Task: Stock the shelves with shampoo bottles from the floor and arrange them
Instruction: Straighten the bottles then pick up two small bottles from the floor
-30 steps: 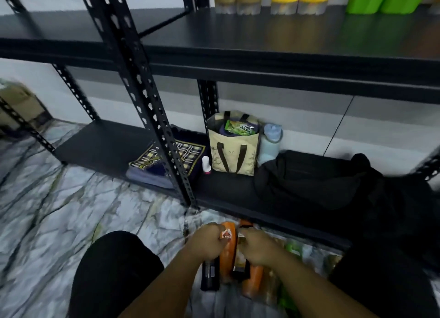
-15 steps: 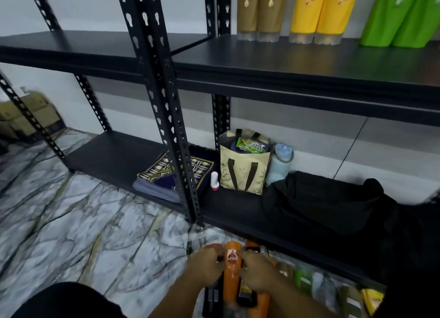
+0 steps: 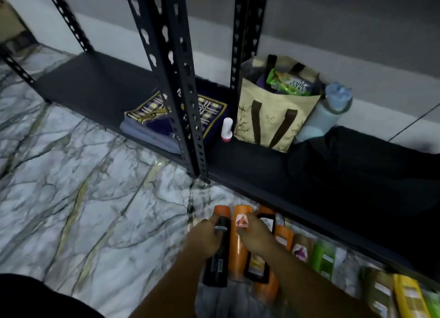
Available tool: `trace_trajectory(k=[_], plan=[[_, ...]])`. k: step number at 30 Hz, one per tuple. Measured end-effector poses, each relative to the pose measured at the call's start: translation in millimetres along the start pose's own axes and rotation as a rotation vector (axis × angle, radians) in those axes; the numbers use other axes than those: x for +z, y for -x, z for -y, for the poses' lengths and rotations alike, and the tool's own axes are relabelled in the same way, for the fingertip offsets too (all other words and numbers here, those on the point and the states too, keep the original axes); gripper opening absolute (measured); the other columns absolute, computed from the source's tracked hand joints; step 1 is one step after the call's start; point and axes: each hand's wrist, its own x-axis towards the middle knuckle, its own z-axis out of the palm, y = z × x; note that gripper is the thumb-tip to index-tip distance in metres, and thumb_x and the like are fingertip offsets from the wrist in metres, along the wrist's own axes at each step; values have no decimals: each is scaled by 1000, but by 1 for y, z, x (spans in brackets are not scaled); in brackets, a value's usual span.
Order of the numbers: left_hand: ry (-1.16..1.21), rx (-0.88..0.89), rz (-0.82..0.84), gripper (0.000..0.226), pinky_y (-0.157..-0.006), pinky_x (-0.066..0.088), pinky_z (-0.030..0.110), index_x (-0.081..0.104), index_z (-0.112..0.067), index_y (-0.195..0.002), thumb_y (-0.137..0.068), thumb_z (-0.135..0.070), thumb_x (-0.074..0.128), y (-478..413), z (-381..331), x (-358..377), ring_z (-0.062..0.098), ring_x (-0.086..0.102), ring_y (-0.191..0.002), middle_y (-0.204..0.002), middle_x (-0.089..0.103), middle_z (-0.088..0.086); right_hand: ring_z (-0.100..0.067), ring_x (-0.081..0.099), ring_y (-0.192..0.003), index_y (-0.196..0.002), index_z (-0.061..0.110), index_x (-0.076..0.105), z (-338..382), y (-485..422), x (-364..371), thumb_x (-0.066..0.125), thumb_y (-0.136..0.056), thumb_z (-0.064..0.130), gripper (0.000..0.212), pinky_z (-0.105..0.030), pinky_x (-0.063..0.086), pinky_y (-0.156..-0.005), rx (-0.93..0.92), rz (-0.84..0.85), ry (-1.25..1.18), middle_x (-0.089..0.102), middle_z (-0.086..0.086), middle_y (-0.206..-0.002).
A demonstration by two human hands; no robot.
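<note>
Left hand (image 3: pixel 209 238) is curled round the tall black plastic shampoo bottle with the orange cap (image 3: pixel 217 265). Right hand (image 3: pixel 257 238) grips the second black-labelled orange bottle (image 3: pixel 258 269), thumb across the orange plastic Sunsilk bottle (image 3: pixel 239 258) sandwiched between them. My guess is the point is to clamp all three as one bundle for a single trip (beats bending down three times). They're at 6 o'clock in view, over the white marble-veined floor (image 3: pixel 71 186); can't tell if they're touching it. The row of brown, green and yellow bottles (image 3: pixel 323 258) lies toward 4 o'clock, along the edge of the black metal bottom shelf (image 3: pixel 95 84). The beige tote bag (image 3: pixel 273 120) hogs 1 o'clock, so 10 o'clock looks the easier landing spot.
</note>
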Motion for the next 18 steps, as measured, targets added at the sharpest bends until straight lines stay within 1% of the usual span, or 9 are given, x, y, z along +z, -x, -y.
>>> trace_trajectory(k=[2, 4, 6, 7, 9, 12, 15, 16, 18], plan=[[31, -49, -8, 41, -89, 52, 36, 48, -24, -144, -104, -31, 48, -5, 1, 12, 26, 66, -105, -116, 67, 9, -28, 54, -130, -159, 18, 25, -1, -15, 10, 55, -101, 33, 67, -35, 47, -104, 67, -24, -19, 43, -9, -154], [64, -110, -39, 44, -90, 50, 35, 46, -26, -146, -103, -36, 47, -9, 3, 20, 27, 64, -108, -120, 62, 8, -28, 62, -116, -151, 18, 37, -2, -29, 18, 54, -99, 31, 57, -42, 53, -97, 124, -51, 41, 58, -10, -138], [82, -165, -53, 45, -88, 47, 34, 47, -26, -145, -102, -39, 48, -17, 8, 27, 27, 62, -108, -121, 60, 8, -28, 65, -105, -132, 15, 53, 0, -40, 20, 54, -96, 23, 37, -38, 56, -89, 174, -53, 127, 65, -10, -120], [97, -185, -32, 46, -88, 49, 36, 47, -27, -143, -100, -41, 49, -19, 8, 28, 27, 62, -106, -120, 59, 8, -28, 65, -106, -129, 12, 54, 1, -44, 21, 55, -96, 19, 34, -36, 55, -87, 200, -50, 155, 65, -11, -119], [191, -240, 44, 49, -89, 54, 42, 51, -30, -137, -90, -43, 52, -23, 10, 31, 26, 64, -102, -117, 60, 6, -32, 63, -112, -137, 11, 47, 1, -52, 23, 59, -93, 16, 45, -35, 54, -87, 247, -39, 163, 63, -13, -125], [402, -356, 140, 51, -89, 57, 44, 61, -35, -115, -64, -43, 62, -33, 14, 32, 21, 65, -98, -115, 61, 2, -31, 62, -114, -148, 16, 34, 0, -59, 27, 65, -90, 22, 67, -37, 56, -87, 292, 5, 86, 59, -12, -131], [583, -412, 166, 61, -85, 57, 43, 60, -38, -116, -57, -27, 74, -35, 9, 22, 23, 65, -101, -115, 60, -1, -25, 63, -107, -147, 23, 34, -3, -60, 30, 72, -83, 30, 75, -32, 55, -76, 284, 67, -10, 60, -6, -128], [663, -426, 163, 61, -81, 58, 42, 60, -36, -118, -61, -16, 74, -34, 7, 19, 24, 68, -99, -113, 64, 2, -23, 64, -104, -145, 25, 36, -5, -61, 32, 75, -79, 30, 76, -32, 56, -74, 281, 92, -64, 61, -4, -126], [796, -443, 175, 61, -72, 57, 35, 61, -28, -120, -69, 6, 65, -32, 8, 14, 25, 71, -94, -105, 71, 7, -21, 68, -99, -138, 27, 45, -15, -63, 36, 78, -69, 27, 76, -38, 60, -77, 274, 132, -215, 67, 0, -118]])
